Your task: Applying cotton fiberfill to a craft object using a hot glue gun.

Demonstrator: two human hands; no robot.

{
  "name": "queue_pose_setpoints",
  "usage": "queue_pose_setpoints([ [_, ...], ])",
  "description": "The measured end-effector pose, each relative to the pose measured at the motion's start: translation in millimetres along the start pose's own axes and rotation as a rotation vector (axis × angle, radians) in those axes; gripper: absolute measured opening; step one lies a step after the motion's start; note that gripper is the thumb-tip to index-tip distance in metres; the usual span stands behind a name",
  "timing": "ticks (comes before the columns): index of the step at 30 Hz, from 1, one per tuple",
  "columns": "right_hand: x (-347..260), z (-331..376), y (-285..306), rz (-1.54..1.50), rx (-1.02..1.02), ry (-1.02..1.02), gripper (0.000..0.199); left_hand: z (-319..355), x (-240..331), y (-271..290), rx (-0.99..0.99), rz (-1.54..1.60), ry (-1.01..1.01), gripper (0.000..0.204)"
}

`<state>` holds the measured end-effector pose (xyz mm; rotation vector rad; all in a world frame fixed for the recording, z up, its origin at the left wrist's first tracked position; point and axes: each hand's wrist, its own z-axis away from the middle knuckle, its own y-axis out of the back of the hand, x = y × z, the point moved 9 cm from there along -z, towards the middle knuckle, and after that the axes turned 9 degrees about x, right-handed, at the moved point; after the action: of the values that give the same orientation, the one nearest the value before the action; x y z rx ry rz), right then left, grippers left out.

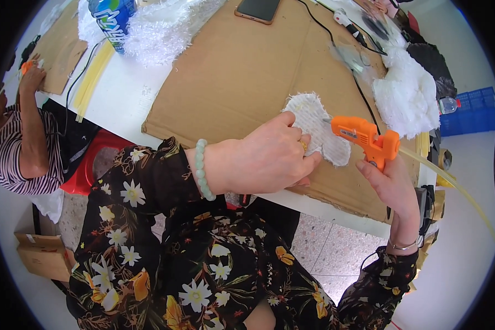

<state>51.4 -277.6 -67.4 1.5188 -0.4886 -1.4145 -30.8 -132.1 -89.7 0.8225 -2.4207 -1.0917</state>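
Note:
My left hand (269,157) presses down on a white fuzzy fabric piece (319,129) that lies backing-side up on a large sheet of brown cardboard (242,71). The fingers rest on the piece's near left edge. My right hand (388,181) grips the handle of an orange hot glue gun (366,137). The gun's nozzle points left at the fabric piece, close to its top. A yellowish glue stick (451,181) sticks out behind the gun to the right. A pale green bead bracelet circles my left wrist.
A phone (257,9) lies at the cardboard's far edge. Fluffy white fabric piles (407,93) sit to the right and at the top left (159,30), next to a blue bottle (114,19). Glue sticks (91,82) lie on the white table. Another person in a striped sleeve (16,154) works at left.

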Motion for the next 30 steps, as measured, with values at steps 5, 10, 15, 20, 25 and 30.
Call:
queue_pose_setpoints([
  [5,-2,5,1,-0.052,0.030,0.024,0.026,0,-1,1,0.010,0.003,-0.002,0.033],
  [10,5,4,-1,-0.010,0.015,0.046,0.027,0,-1,2,0.030,0.008,0.000,0.032],
  [15,3,3,-1,-0.053,0.013,-0.015,0.027,-2,-1,2,0.016,0.011,0.006,0.032],
  [20,-2,-4,-8,-0.057,-0.008,-0.008,0.026,0,-2,3,0.035,0.020,0.013,0.032],
  [25,-10,-12,-10,-0.043,0.008,0.000,0.023,-4,1,2,0.025,0.029,-0.003,0.033],
  [30,-13,-20,-14,-0.007,-0.010,0.030,0.024,-2,0,2,0.030,0.034,-0.001,0.032],
])
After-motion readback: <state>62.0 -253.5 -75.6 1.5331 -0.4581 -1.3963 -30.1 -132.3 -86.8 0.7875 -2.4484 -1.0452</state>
